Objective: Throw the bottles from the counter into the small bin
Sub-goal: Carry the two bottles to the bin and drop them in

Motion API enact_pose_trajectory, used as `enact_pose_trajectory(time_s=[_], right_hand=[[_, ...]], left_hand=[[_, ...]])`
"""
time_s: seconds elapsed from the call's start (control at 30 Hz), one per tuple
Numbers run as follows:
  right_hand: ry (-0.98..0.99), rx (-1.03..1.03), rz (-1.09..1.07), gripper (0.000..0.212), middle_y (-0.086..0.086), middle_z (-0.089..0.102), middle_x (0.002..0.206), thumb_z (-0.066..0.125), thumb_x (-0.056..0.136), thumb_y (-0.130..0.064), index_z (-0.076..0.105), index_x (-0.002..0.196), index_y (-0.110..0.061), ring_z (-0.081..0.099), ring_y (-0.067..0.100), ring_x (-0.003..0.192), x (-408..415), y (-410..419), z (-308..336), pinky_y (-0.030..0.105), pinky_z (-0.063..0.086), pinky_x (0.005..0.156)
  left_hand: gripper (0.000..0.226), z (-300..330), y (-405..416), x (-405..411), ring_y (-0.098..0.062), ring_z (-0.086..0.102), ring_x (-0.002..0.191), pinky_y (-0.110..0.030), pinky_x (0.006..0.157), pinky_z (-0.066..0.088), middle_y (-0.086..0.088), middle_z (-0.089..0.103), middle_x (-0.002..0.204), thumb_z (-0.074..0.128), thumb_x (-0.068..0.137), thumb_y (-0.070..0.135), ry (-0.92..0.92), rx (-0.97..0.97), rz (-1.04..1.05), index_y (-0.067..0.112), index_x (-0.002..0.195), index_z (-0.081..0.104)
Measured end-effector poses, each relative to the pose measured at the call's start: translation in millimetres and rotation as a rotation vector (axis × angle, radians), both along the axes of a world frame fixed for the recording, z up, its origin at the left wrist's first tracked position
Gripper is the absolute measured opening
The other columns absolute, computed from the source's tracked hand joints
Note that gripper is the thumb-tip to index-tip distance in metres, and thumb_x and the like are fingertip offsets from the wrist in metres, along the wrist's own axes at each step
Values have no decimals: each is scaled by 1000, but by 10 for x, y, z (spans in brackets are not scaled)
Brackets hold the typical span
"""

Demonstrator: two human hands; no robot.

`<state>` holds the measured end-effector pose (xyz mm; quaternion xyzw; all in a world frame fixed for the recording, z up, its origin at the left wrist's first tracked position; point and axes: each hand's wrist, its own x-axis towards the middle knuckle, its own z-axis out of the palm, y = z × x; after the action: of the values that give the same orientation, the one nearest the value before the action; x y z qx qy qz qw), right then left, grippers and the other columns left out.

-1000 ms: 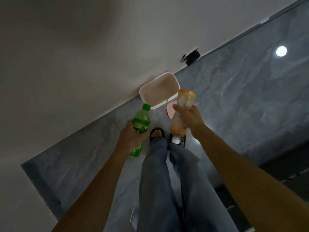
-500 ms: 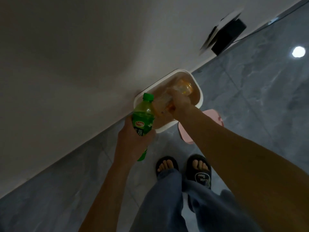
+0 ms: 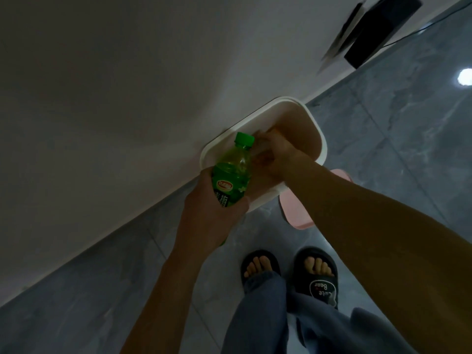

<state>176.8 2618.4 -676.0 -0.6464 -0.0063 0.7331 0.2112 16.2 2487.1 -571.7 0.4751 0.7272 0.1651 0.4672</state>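
My right hand reaches inside the small bin against the wall, fingers curled round a barely visible orange bottle; my left hand, clamped on the green bottle, waits at the rim. Neither is dropped yet.

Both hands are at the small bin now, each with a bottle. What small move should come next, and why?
Probably the right hand should open and let the orange bottle drop. That hand is already down inside the white bin, so the bottle would land within its walls. The left hand holds the green bottle at the near rim, so it can follow afterwards.
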Motion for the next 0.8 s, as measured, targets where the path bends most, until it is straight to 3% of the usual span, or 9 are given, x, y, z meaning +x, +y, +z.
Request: enact_pose_trajectory(time_s=[0.03, 0.1, 0.2, 0.27, 0.33, 0.4, 0.5, 0.6, 0.8], right_hand=[[21, 25, 42, 36, 10, 64, 93, 63, 91, -32, 60, 122, -14, 60, 22, 76, 40, -21, 88, 35, 55, 63], [-12, 141, 218, 20, 8, 64, 77, 60, 94, -26, 64, 104, -10, 58, 23, 70, 108, -89, 305, 37, 51, 65], [-321, 561, 864, 23, 17, 70, 100, 58, 95, -16, 68, 109, -2, 64, 32, 93, 220, -294, 750, 43, 53, 87], [-556, 830, 1151, 25, 14, 70, 105, 53, 96, -17, 69, 111, -6, 66, 30, 96, 362, -481, 1006, 35, 51, 84], [-733, 955, 1338, 29, 10, 69, 113, 52, 95, -15, 67, 119, -14, 64, 30, 107, 546, -662, 1134, 33, 43, 95], [-837, 990, 1500, 36, 6, 62, 132, 55, 93, -15, 63, 128, -19, 52, 27, 128, 702, -791, 1128, 39, 20, 119], [-912, 1045, 1549, 36, 6, 58, 139, 59, 94, -17, 61, 130, -18, 44, 24, 138, 814, -874, 1010, 41, 6, 123], [-921, 1115, 1511, 37, 2, 60, 139, 62, 93, -16, 63, 130, -21, 44, 24, 138, 878, -892, 876, 42, 19, 124], [-949, 1180, 1429, 36, 5, 68, 126, 71, 86, -10, 70, 121, -18, 57, 26, 125, 943, -911, 686, 42, 35, 116]], left_hand=[[72, 9, 23, 16, 6, 61, 96, -18, 71, 49, 20, 62, 110, 83, 74, 48, -5, 1, -5, 36, 133, 44], [76, 49, 83, 60, 3, 60, 96, -17, 71, 48, 18, 60, 112, 84, 73, 48, -2, 0, -22, 33, 135, 43], [81, 154, 230, 149, 19, 56, 83, -5, 61, 43, 28, 57, 102, 85, 67, 54, 1, 6, -43, 35, 134, 44], [80, 231, 367, 211, 27, 53, 81, -4, 58, 44, 35, 56, 95, 80, 58, 68, 7, 21, -65, 46, 124, 42], [85, 246, 512, 270, 14, 57, 94, -13, 73, 45, 27, 56, 110, 74, 57, 73, 35, 25, -121, 40, 128, 41], [89, 138, 648, 332, -15, 58, 115, -29, 90, 46, 3, 58, 129, 77, 69, 59, 122, 71, -232, 20, 141, 41], [81, -64, 807, 446, -31, 55, 120, -33, 91, 40, -11, 56, 135, 72, 79, 49, 312, 77, -392, 11, 142, 37], [75, -287, 903, 527, -32, 55, 115, -38, 85, 42, -11, 52, 135, 64, 78, 50, 335, 1, -499, 16, 138, 35], [71, -790, 864, 646, -35, 53, 124, -47, 99, 48, -15, 51, 138, 72, 86, 35, 313, -128, -636, 14, 145, 39]])
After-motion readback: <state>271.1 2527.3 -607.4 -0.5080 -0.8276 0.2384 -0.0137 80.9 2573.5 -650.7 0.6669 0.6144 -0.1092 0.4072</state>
